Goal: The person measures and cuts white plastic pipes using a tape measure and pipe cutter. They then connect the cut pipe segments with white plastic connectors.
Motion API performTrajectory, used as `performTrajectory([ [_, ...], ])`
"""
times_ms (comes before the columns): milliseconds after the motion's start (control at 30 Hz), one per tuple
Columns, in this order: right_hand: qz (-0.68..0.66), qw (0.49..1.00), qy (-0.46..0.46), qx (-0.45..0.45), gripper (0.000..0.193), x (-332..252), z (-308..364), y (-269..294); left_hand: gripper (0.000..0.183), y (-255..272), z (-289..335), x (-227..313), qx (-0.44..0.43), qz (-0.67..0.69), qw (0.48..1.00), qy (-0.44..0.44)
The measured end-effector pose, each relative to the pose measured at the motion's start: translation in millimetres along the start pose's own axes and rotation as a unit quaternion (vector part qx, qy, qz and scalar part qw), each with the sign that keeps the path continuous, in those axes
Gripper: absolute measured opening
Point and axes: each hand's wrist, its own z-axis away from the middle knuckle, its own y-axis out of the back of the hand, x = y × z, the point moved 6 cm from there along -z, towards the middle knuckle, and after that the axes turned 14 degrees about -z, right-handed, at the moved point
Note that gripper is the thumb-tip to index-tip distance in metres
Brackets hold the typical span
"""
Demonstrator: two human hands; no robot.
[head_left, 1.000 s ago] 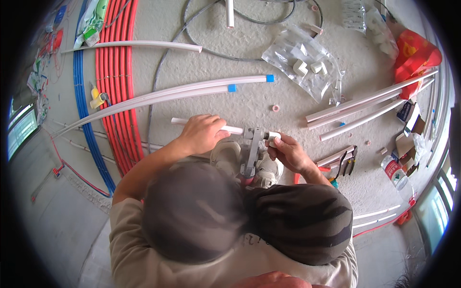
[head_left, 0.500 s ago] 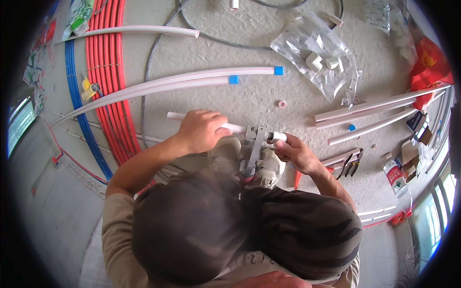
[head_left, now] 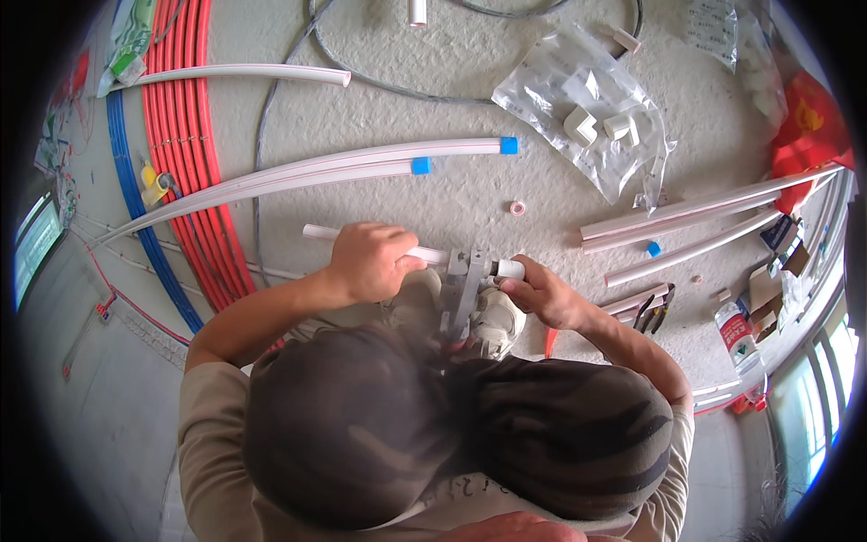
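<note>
My left hand [head_left: 372, 260] is wrapped over a white plastic pipe [head_left: 433, 256], whose free end sticks out to the left. The pipe's right end meets the metal head of a pipe fusion welder [head_left: 469, 287]. On the other side of that head, my right hand [head_left: 545, 294] grips a short white pipe fitting [head_left: 511, 268] between thumb and fingers; its exact shape is partly hidden. A dark die shows between the fitting and the metal plate. The welder stands upright between my shoes, with its lower part hidden behind my knees.
Two white pipes with blue caps [head_left: 509, 145] lie ahead, across red pipes [head_left: 181, 117] and blue pipes [head_left: 135, 181]. A clear bag [head_left: 551, 90] holds white elbow fittings [head_left: 581, 126]. At right are more white pipes [head_left: 677, 213], pliers [head_left: 657, 309] and a bottle [head_left: 739, 334].
The whole view has shifted slightly, so the floor items appear a little lower and further left. Both hands keep their holds, and pipe and fitting stay at the welder head.
</note>
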Motion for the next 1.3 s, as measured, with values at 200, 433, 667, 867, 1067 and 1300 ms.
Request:
performTrajectory([
  [200,0.049,0.999,0.002,-0.003,0.037,-3.3,-2.5,0.3,0.023,-4.9,0.7,0.9,-0.001,-0.003,1.0,0.002],
  [433,0.098,0.995,0.006,-0.002,0.041,-11.8,-1.4,-3.6,0.021,-5.9,0.2,4.6,0.004,0.0,1.0,0.0],
  [667,0.096,0.995,0.005,-0.009,0.041,-11.6,-3.2,-5.2,0.026,-5.4,-0.4,7.9,0.022,0.002,1.0,0.002],
  [867,0.101,0.995,-0.013,0.004,0.04,-12.7,2.4,-12.4,0.023,-0.8,2.3,12.2,0.012,0.002,1.0,-0.003],
  [1067,0.178,0.983,0.028,0.019,0.042,-19.4,7.2,-21.1,0.022,1.6,8.8,12.2,0.002,0.004,1.0,-0.007],
  [1300,0.157,0.987,0.019,0.018,0.042,-21.1,9.6,-23.5,0.023,5.5,14.2,19.0,0.024,-0.043,0.998,-0.029],
])
